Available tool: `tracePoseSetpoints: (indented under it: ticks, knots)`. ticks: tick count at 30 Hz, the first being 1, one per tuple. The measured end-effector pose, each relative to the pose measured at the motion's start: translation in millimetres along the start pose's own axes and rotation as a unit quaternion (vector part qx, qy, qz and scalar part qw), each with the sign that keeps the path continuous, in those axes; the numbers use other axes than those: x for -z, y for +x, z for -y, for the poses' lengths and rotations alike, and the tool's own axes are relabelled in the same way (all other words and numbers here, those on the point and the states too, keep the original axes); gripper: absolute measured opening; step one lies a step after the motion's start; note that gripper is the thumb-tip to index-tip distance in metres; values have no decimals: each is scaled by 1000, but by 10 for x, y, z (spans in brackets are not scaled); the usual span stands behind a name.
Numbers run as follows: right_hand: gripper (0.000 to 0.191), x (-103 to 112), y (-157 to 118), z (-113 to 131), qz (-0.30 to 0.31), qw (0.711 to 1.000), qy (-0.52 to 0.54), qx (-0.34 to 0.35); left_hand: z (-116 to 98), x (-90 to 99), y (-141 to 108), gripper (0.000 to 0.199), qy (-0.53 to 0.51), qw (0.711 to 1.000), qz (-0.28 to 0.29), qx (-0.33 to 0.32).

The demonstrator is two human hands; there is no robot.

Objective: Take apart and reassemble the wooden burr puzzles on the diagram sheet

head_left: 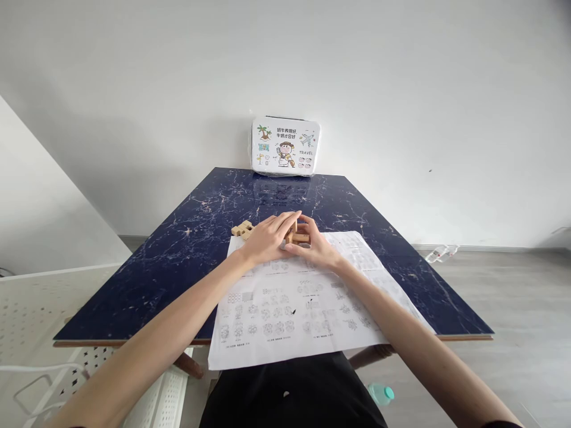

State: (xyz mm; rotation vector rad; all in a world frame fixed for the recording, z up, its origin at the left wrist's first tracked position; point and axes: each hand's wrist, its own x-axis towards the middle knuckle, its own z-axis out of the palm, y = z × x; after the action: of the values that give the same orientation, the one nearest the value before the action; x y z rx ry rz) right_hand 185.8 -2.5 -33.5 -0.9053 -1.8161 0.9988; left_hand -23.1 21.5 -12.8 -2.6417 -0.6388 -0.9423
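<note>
Between my two hands is a wooden burr puzzle of crossed, light-brown sticks, raised over the top part of a paper sheet. My left hand is closed about its left side, and the back of that hand hides part of it. My right hand grips the right side, its thumb below and fingers curled over. Just left of my left hand lie more notched wooden pieces on the table, partly covered by that hand. The printed instruction sheet with small assembly diagrams spreads beneath both forearms.
The dark blue marbled table stands against a white wall. A white cartoon-printed case leans at its far edge. White perforated shelving is at the left. A bottle with a teal cap lies on the floor. The sheet overhangs the front edge.
</note>
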Motion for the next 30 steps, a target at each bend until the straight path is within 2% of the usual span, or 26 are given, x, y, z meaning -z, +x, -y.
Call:
tracePoseSetpoints:
  ticks: [4, 9, 13, 18, 21, 25, 30]
  knots:
    - [99, -22, 7, 7, -22, 1000, -17, 0, -11, 23, 6, 75, 2, 1000, 21, 13]
    - [91, 60, 49, -63, -64, 997, 5, 30, 35, 51, 1, 81, -25, 996, 2, 90]
    - [84, 160, 75, -100, -109, 994, 10, 13, 116, 54, -22, 88, -20, 989, -3, 149]
    - [86, 172, 74, -171, -167, 982, -86, -18, 187, 59, -38, 93, 1, 983, -15, 185]
    - [87, 125, 48, -201, -131, 974, -182, -14, 191, 62, -39, 95, -2, 977, -26, 211]
    - [82, 93, 16, -190, -53, 967, -250, -7, 172, 49, -43, 98, -33, 975, 1, 218]
    - [69, 114, 9, -118, -61, 965, -249, 54, 148, 26, -34, 98, -92, 973, 24, 211]
